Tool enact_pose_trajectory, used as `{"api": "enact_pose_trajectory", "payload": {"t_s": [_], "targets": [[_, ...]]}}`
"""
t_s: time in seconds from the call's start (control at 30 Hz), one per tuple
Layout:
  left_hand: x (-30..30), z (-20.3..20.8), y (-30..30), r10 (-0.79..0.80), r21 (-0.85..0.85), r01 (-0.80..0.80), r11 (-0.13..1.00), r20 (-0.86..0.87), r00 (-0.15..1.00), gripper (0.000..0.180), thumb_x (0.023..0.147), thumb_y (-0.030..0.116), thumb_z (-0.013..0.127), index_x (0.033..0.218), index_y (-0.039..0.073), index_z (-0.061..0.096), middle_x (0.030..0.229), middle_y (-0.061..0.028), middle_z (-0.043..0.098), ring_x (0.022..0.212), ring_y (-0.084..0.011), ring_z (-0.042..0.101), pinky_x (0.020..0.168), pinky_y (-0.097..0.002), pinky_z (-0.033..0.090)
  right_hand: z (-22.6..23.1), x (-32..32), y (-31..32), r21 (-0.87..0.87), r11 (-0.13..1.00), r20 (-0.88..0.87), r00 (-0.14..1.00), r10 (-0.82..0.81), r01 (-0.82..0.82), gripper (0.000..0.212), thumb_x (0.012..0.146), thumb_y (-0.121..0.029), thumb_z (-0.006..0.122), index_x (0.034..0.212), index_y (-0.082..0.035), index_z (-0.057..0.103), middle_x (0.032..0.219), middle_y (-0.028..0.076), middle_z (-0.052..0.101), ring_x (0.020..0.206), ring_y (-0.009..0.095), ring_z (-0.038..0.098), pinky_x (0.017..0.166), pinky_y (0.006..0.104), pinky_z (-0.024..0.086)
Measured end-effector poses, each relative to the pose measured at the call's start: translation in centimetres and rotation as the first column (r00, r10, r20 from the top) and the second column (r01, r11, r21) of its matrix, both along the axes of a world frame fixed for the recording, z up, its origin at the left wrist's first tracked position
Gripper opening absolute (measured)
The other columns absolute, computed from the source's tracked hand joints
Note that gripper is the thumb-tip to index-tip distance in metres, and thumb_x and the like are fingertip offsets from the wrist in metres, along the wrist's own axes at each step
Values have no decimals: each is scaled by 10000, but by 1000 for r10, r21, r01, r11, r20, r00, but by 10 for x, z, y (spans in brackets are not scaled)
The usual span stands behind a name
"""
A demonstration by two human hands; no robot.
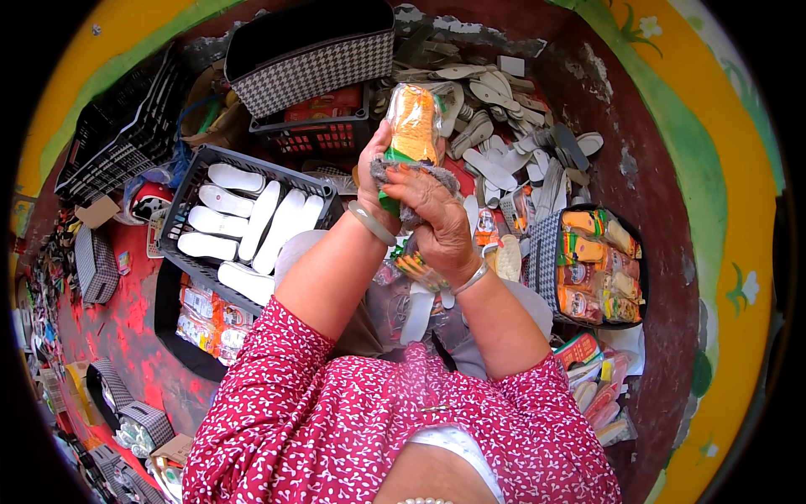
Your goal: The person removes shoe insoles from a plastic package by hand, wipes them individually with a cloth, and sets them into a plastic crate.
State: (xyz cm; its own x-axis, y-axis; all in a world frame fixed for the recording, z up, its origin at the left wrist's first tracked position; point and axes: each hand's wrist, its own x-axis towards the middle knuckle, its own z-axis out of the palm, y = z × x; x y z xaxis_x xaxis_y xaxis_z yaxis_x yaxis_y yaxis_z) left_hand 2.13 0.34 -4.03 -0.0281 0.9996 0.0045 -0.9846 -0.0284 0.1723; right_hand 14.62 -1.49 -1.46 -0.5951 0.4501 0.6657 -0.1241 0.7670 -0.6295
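The red floor (126, 319) is the largest thing; its paint is worn and patchy, and the far left part is crowded with small things too bent by the lens to make out. A person in a red blouse with small white flowers fills the lower middle, and the blouse hides the floor under it.

At the top stands a bag (311, 71) with a black and white houndstooth pattern; its dark inside does not show what it contains. Left of it lies a black plastic crate (122, 126) with a grid wall, partly cut by the dark rim. Below, a second black crate (186, 181) holds white insoles (252, 214), flat and long with round ends, lying side by side. At the top right is a loose pile of pale insoles (504, 134), many overlapping, so single ones are hard to count. At the right a checked basket (544, 252) holds packed pairs in shiny wrap, orange and yellow.

Both hands are raised in the middle. The left hand (374, 172) wraps its fingers around a pack (414, 126) of orange insoles in clear shiny film, held upright above the crates. The right hand (437, 214) grips the lower end of the pack together with a grey cloth (403, 168); the fingers are closed tightly, and the bottom of the pack is hidden behind them.
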Motion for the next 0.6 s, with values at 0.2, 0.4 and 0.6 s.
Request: {"api": "enact_pose_trajectory", "payload": {"t_s": [0.2, 0.4, 0.6], "targets": [[-2, 4, 0, -1, -20, 2, 1000, 52, 999, 564, 934, 491, 347, 1254, 44, 473, 1115, -149, 577, 958, -305, 571, 855, -436, 469, 3, 5, -5, -50, 997, -30, 998, 51, -52, 498, 592, 169, 434, 999, -23, 645, 1058, 125, 644, 1080, 277, 578, 975, 369, 410], [-20, 9, 7, 133, 78, -127, 989, -77, 988, 520, 961, 392, 341, 1335, 32, 385, 1290, -153, 483, 1119, -351, 507, 982, -470, 400, 10, 20, -16, -619, 760, -160, 979, 124, -197, 399, 730, 158, 439, 1045, -3, 626, 1063, 109, 636, 1019, 210, 597, 913, 331, 458], [-7, 12, 4, 18, 154, 13, 988, -201, 979, 480, 962, 334, 368, 1318, 14, 395, 1195, -166, 547, 999, -276, 592, 877, -394, 493, 39, 69, 53, -772, 582, -541, 746, -388, -256, 281, 910, -47, 465, 1187, -20, 501, 1085, 170, 594, 1042, 273, 578, 934, 395, 451]]}}
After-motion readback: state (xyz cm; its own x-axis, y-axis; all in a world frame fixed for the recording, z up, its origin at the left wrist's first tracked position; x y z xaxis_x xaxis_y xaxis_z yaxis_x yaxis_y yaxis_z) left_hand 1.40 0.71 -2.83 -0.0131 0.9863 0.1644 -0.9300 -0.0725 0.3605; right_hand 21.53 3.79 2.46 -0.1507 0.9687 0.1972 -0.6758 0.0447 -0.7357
